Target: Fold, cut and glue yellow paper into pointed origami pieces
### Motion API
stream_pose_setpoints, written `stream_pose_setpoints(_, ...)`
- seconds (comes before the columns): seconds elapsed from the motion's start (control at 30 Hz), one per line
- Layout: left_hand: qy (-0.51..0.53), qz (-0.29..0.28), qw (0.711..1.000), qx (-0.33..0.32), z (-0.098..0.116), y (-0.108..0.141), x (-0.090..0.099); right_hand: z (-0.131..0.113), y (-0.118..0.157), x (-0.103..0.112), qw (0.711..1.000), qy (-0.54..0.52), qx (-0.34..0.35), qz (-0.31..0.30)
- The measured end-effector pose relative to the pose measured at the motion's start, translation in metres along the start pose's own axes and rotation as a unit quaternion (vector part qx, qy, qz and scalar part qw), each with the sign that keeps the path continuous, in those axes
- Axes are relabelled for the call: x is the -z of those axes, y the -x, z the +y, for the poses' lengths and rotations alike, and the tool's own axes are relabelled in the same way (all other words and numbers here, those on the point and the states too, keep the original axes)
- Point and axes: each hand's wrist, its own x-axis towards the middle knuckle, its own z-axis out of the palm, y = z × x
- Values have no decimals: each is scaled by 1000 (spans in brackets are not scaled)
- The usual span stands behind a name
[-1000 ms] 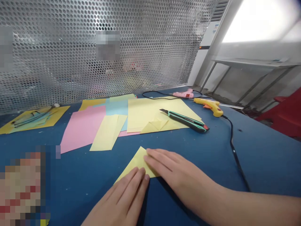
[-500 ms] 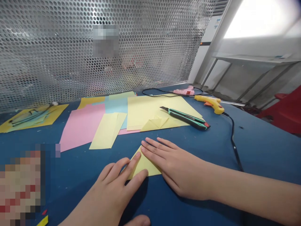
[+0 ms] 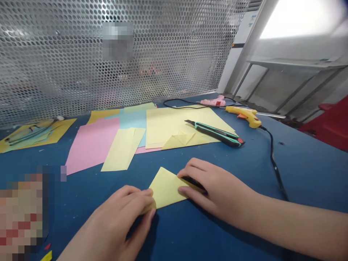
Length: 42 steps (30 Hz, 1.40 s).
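A piece of folded yellow paper, roughly triangular with its peak pointing away from me, lies on the blue table between my hands. At its left corner, my left hand is closed, thumb and fingertips pinching the paper. My right hand is curled round the right corner, index finger along the upper edge and thumb at the lower edge; its palm side is hidden. Beyond the hands, a smaller folded yellow piece rests on yellow sheets, next to a green-and-black utility knife with its blade out.
Pink paper, a yellow strip and blue paper lie at the back left. A yellow glue gun with a black cord and a pink glue gun lie at the back right. A perforated metal panel stands behind.
My right hand has drawn back to the right from lying flat on the paper, its fingers now curled at the corner. My left fingers have moved from the left slope to pinch the left corner.
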Motion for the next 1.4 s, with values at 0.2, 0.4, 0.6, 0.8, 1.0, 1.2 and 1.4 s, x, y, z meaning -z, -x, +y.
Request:
stream_pose_setpoints(0.2, -9, 26, 999, 32, 1, 6, -6, 3, -4, 3, 994, -87, -60, -37)
stream_pose_setpoints(0.4, 69, 16, 991, 118, 1, 0, -3, 4, -8, 7, 980, -163, -107, -22)
stream_pose_setpoints(0.6, 185, -37, 969, 161, 6, -6, 0, -1, -7, 11, 953, -234, -175, -79)
stream_pose_setpoints(0.8, 222, -25, 958, 180, 8, -7, 0, -8, -1, 9, 952, -245, -172, -68)
stream_pose_setpoints(1.0, 215, 17, 962, 166, 5, -15, -2, -7, -5, 6, 947, -270, -150, -88)
stream_pose_setpoints(1.2, 213, 7, 964, 159, 5, -13, -2, -7, -4, 4, 953, -256, -138, -82)
stream_pose_setpoints(1.4, 125, 24, 986, 105, 8, -5, -15, -6, -2, 3, 974, -198, -80, -81)
